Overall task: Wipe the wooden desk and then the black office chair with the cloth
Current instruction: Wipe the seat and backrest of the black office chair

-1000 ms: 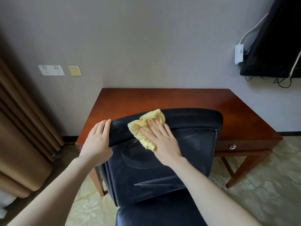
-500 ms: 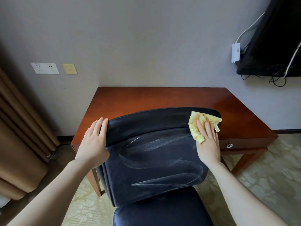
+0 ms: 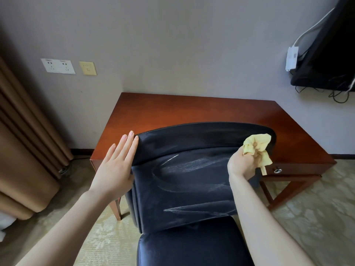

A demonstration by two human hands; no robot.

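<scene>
The black office chair [image 3: 188,179] faces me, its backrest streaked with pale wipe marks and its seat at the bottom edge. Behind it stands the wooden desk [image 3: 192,110] against the wall. My left hand [image 3: 115,166] lies flat with fingers together against the backrest's upper left edge. My right hand [image 3: 244,164] is closed around the bunched yellow cloth [image 3: 255,144], held at the backrest's right side; whether the cloth touches the chair is unclear.
Brown curtains [image 3: 23,150] hang at the left. Wall sockets [image 3: 57,65] sit above the desk's left end. A black TV [image 3: 330,54] with cables and a white adapter [image 3: 292,58] hangs at the upper right. A drawer knob [image 3: 276,170] shows on the desk front. Patterned carpet covers the floor.
My right hand swept the cloth from the top middle of the backrest to its right edge, then bunched the cloth up into a fist. My left hand's fingers have straightened.
</scene>
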